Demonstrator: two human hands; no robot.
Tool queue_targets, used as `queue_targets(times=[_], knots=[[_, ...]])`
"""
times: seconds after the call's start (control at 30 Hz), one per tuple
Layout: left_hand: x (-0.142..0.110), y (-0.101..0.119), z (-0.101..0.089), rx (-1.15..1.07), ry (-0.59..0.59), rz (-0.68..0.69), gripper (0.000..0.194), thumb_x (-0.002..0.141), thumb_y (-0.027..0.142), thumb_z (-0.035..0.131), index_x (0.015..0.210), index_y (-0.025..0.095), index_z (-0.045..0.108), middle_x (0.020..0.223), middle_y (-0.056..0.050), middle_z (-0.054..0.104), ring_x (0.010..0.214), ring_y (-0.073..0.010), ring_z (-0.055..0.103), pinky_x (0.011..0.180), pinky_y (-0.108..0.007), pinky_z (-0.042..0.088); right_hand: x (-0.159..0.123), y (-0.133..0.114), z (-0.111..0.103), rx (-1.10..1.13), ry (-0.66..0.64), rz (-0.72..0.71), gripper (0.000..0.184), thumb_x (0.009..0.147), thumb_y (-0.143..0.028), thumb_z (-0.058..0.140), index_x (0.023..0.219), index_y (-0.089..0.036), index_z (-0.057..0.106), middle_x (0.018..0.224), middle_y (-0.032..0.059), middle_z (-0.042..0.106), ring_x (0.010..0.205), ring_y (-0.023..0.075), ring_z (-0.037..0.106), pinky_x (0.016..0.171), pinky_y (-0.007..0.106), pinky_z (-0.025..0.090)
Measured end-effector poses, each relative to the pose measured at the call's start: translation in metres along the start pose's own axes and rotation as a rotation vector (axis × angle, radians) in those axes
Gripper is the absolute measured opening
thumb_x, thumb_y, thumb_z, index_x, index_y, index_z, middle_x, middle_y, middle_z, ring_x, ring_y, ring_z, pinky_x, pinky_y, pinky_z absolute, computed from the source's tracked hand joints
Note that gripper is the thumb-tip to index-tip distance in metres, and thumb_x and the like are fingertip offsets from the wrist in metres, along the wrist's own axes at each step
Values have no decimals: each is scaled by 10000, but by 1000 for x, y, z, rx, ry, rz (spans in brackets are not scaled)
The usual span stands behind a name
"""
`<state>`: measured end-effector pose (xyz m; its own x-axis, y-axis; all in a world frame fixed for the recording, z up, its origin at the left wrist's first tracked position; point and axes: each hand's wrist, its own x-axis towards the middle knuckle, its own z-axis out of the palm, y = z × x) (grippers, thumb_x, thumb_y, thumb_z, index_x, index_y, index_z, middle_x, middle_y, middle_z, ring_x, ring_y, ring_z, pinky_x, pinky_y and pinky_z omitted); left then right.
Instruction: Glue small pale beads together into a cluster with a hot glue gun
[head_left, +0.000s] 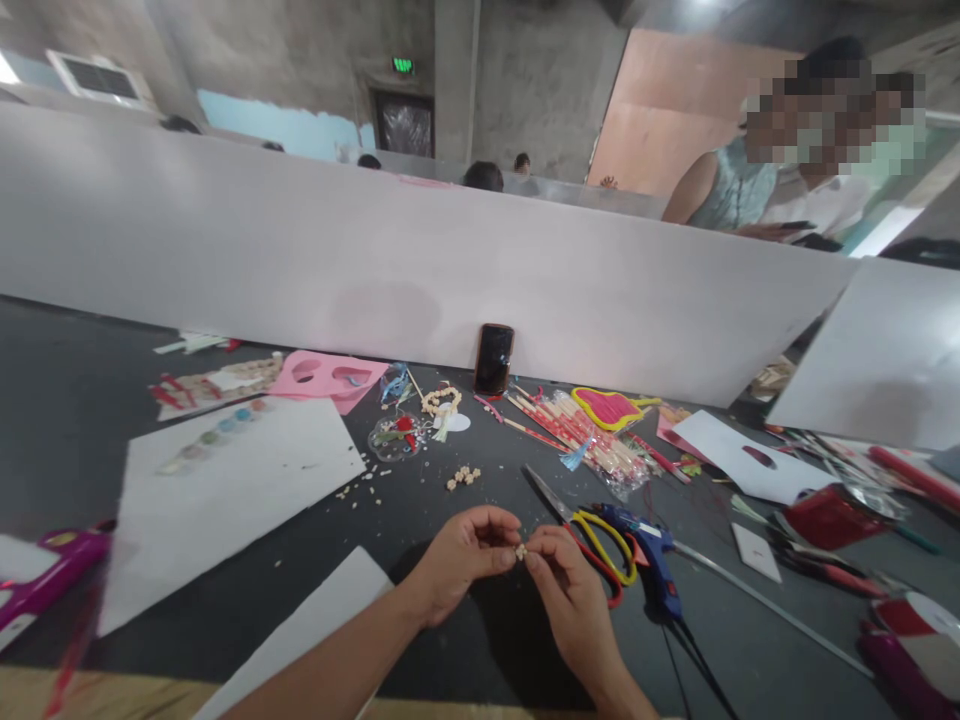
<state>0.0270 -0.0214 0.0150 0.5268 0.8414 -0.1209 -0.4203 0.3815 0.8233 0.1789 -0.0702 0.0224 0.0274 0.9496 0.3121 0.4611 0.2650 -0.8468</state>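
Rough pale beads [520,552] beside glossy blue plastic glue gun [651,560]

The left hand [459,562] and right hand [571,612] pinch close together, fingers [501,558] bent inward.

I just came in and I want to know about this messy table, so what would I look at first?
You'd probably look first at the left hand and right hand at the front of the dark table, pinching a tiny pale piece between them. Just right of them lie a blue glue gun and scissors with yellow and red handles. Farther back, a pink sheet with cut-out holes stands out.
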Motion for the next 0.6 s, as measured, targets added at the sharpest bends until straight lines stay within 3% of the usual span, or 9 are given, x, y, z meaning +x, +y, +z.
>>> queue_targets(times=[0.3,0.6], knots=[[-1,2,2,63,21,-33,390,566,269,770,893,132,609,658,1,579,558,-84,514,566,-209,407,0,-2,-1,-109,0,-79,123,840,-233,480,784,-208,586,860,58,570,846,188,543,765,296,436],[0,2,1,49,16,-18,388,588,249,757,916,134,584,671,2,590,566,-81,528,566,-200,405,1,-3,-1,-131,1,-82,128,841,-231,484,784,-204,595,862,62,574,857,185,549,776,293,440]])
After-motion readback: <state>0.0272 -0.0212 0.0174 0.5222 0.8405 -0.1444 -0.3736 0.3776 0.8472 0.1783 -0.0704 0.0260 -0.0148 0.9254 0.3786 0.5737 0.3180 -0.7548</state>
